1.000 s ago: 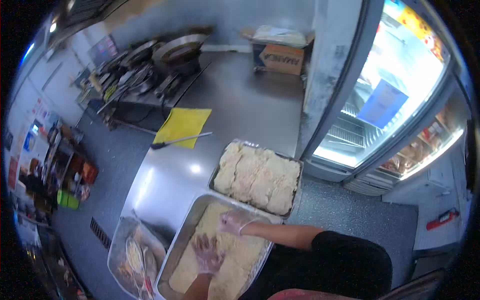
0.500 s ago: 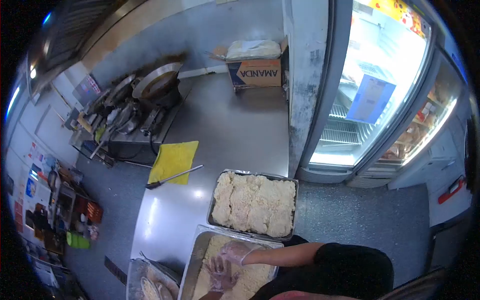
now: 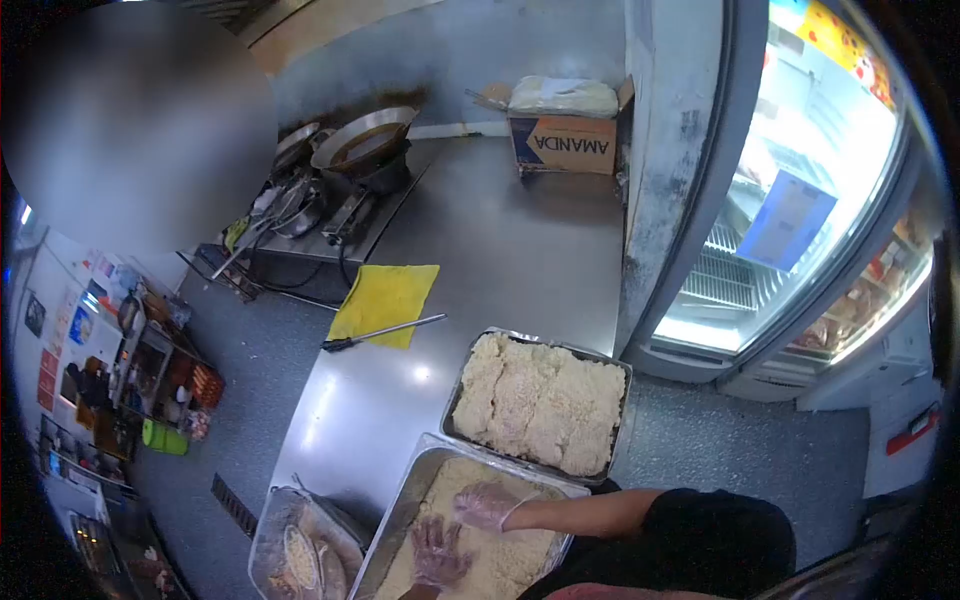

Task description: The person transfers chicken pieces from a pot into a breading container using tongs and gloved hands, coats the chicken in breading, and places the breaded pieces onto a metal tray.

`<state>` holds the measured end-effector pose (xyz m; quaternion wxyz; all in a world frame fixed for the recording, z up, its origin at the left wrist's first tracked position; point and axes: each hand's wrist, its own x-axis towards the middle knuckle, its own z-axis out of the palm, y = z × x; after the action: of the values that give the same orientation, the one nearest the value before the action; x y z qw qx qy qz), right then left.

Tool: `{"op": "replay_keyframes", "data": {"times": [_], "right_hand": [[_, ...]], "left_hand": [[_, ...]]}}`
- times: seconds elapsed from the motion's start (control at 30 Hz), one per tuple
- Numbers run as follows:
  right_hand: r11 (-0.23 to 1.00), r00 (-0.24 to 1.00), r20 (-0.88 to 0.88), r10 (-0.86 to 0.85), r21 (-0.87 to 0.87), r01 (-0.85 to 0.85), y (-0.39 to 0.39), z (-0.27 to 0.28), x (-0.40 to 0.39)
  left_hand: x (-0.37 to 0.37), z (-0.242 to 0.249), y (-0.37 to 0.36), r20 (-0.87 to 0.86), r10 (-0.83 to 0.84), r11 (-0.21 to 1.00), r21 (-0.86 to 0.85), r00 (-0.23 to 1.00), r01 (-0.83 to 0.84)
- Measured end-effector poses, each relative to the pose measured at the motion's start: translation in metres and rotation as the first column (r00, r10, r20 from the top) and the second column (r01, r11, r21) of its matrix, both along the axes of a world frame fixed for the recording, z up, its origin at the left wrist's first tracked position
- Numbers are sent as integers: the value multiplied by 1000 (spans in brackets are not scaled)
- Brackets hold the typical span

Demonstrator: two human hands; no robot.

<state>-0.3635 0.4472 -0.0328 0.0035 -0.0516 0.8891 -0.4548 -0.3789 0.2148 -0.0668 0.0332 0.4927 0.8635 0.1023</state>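
Observation:
My left hand (image 3: 440,555), in a clear plastic glove, lies palm down with its fingers spread on pale crumbs (image 3: 510,560) in a deep metal tray (image 3: 405,500). Just above it, my right hand (image 3: 487,505), also gloved, reaches in from the right and rests on the crumbs with its fingers stretched out. Neither holds anything that I can see. Beyond the hands, a second metal tray (image 3: 625,415) bears thick crumb-coated pieces (image 3: 540,400) packed side by side.
At the lower left stands a tub (image 3: 270,540) with a scoop and crumbs. A yellow cloth (image 3: 385,300) lies under a dark-handled metal rod (image 3: 395,330). Farther back are a cardboard box (image 3: 565,145), pans (image 3: 365,140) on a burner, and a lit glass-door fridge (image 3: 770,200).
The view has shifted, so the trays, box and fridge sit farther right. Both hands stay on the crumbs. A round blurred patch now covers the upper left.

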Motion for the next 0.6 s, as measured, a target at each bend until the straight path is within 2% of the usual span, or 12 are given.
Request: {"op": "replay_keyframes", "data": {"times": [0.13, 0.17, 0.2, 0.23, 0.27, 0.3, 0.33, 0.4, 0.43, 0.5, 0.53, 0.6], "right_hand": [[1000, 999, 38, 10, 12, -10, 3, 6, 4], [1000, 1000, 30, 9, 3, -9, 6, 9, 2], [1000, 998, 62, -3, 3, 3, 7, 11, 4], [1000, 995, 99, -10, 10, 9, 9, 11, 5], [997, 996, 92, -19, 77, 11, 8, 11, 4], [999, 998, 47, -29, 42, 27, 7, 0, 1], [999, 999, 8, -33, 4, 33, 3, -8, 1], [1000, 997, 70, -18, -20, 19, 2, 2, 5], [999, 994, 106, -40, -27, 43, 8, 8, 0], [997, 994, 111, -15, 82, 6, 12, 5, -8], [983, 992, 123, 21, 179, -43, 12, 2, -8], [997, 996, 87, 9, 82, -16, 10, 3, -6]], "left_hand": [[5, 14, 3, -233, 4, 989, -144, 972, -38], [9, 21, 4, -139, 282, 959, 76, 949, -274], [16, 27, 1, 17, 523, 821, 260, 852, -509], [18, 35, -9, 18, 532, 816, 254, 846, -519], [16, 44, -26, 172, 708, 701, -51, 685, -712], [20, 51, -45, 244, 862, 507, -381, 445, -773], [31, 55, -62, 246, 877, 480, -401, 413, -781], [43, 60, -89, 123, 965, 260, -596, 234, -760], [44, 57, -100, 132, 965, 260, -592, 227, -762], [54, 44, -135, 105, 802, 515, -622, 589, -590], [48, -3, -152, 394, 817, 573, -474, 421, -669], [39, -95, -190, 889, 457, 452, -203, 30, -868]]}}
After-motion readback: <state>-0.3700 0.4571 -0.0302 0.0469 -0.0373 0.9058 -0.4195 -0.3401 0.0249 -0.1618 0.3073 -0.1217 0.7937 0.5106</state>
